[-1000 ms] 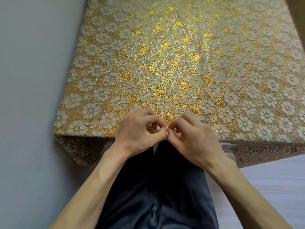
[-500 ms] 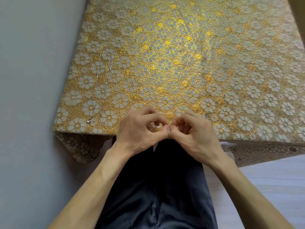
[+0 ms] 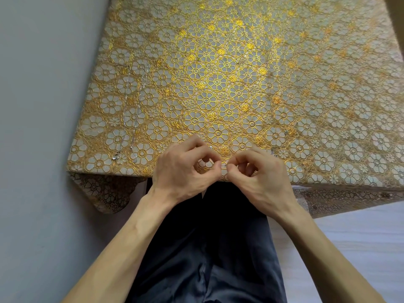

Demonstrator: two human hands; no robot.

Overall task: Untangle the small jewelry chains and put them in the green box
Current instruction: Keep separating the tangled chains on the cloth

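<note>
Chain (image 3: 224, 165) is pinched by the fingers of the left hand (image 3: 185, 169) and right hand (image 3: 262, 178) at the bench (image 3: 240, 62) edge. A hard pull could snap or drop it.

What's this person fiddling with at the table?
A seated person is picking at a thin silver chain at the near edge of a table under a gold flowered cloth. The left hand and right hand each pinch it, fingertips close together. A second chain lies stretched out on the cloth to the left. No green box is in view.
</note>
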